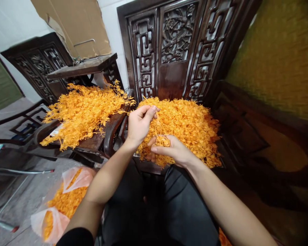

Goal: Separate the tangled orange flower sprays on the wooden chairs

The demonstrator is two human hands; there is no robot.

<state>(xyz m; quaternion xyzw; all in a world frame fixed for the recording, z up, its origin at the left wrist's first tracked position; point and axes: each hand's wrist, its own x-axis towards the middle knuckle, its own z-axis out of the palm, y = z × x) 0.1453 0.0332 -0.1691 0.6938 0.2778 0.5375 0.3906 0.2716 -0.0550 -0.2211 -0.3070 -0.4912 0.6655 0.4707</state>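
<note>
My left hand [140,123] is closed in a pinch, thumb against fingers, on the upper end of a thin orange sprig [157,127]. Lower and to the right, my right hand [173,150] curls round a bunch of orange sprigs [163,140], with thin strands running up from it to the left hand. Both hands are over the near left part of a big heap of orange sprigs [187,123] on a dark wooden seat. Each piece looks like thin, plastic-like stems with small curled ends. The fingertips of my right hand are partly hidden and blurred.
A second orange heap [84,109] lies on the carved chair to the left, beyond a wooden armrest [115,131]. On the floor, a plastic bag [55,218] holds more orange pieces. Cardboard [77,25] leans above a small wooden table [84,66]. Metal legs [20,170] stick in at left.
</note>
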